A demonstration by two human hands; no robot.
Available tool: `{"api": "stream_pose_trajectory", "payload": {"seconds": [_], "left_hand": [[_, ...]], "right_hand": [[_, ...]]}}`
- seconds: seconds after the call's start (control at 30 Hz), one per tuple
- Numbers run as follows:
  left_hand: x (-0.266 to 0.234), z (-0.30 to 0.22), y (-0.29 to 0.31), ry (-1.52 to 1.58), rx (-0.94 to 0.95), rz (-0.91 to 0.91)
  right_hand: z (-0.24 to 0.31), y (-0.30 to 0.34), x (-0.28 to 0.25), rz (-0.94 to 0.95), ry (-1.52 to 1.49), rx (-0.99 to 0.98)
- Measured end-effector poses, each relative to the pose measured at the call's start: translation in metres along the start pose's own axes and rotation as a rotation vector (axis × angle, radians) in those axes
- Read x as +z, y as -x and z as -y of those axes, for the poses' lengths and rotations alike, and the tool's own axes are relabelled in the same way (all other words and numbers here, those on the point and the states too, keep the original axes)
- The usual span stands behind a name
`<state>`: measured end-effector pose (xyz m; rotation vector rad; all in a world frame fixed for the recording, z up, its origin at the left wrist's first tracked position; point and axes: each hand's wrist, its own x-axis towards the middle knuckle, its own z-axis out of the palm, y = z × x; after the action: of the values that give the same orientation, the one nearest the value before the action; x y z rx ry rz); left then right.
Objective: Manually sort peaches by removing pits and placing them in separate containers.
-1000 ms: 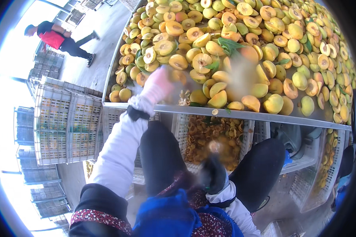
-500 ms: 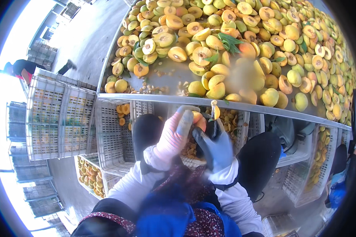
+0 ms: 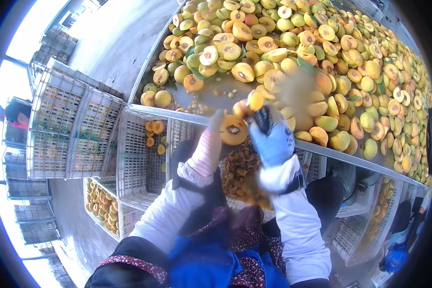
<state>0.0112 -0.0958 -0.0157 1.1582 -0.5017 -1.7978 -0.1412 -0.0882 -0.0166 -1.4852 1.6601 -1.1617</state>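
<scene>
My left hand (image 3: pixel 209 150), in a pink-and-white striped glove with grey fingertips, holds a halved peach (image 3: pixel 234 130) just below the table's metal edge, its cut face and dark pit hollow showing. Close by on the right, my right hand (image 3: pixel 273 137), in a blue glove with black fingertips, is closed round a yellow-orange peach piece (image 3: pixel 256 101) over the table edge. Whether it also grips a tool is hidden by fingers and blur. Ahead of both hands, a heap of halved peaches (image 3: pixel 317 53) with some green leaves covers much of the metal table (image 3: pixel 187 116).
Between my knees a crate holds brownish-orange scraps (image 3: pixel 245 174). Plastic crates (image 3: pixel 144 149) stand under the table to the left, and one peach-filled crate (image 3: pixel 102 205) sits on the floor. Stacked crates (image 3: pixel 74 127) rise at far left, near another person (image 3: pixel 14 114).
My hands have moved apart and up toward the table edge. The peach half in my left hand now shows its cut face. My view has shifted slightly.
</scene>
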Motion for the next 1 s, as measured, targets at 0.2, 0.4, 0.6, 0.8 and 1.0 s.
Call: {"api": "stream_pose_trajectory", "payload": {"seconds": [0.2,0.4,0.6,0.8,1.0], "left_hand": [[-0.018,0.002,-0.007,0.005,0.033,0.03],[0.014,0.013,0.032,-0.165,0.097,0.077],[0.014,0.044,0.069,-0.143,0.189,0.13],[0.0,0.047,0.077,-0.427,0.087,0.249],[-0.009,0.063,0.101,-0.225,-0.041,0.077]], "right_hand": [[0.016,0.011,-0.008,0.052,-0.343,0.287],[0.037,0.089,-0.003,0.174,-0.079,0.167],[0.021,0.128,0.0,0.012,-0.172,0.043],[-0.001,0.17,-0.001,0.269,-0.599,0.298],[-0.004,0.187,-0.004,-0.048,0.083,-0.004]]}}
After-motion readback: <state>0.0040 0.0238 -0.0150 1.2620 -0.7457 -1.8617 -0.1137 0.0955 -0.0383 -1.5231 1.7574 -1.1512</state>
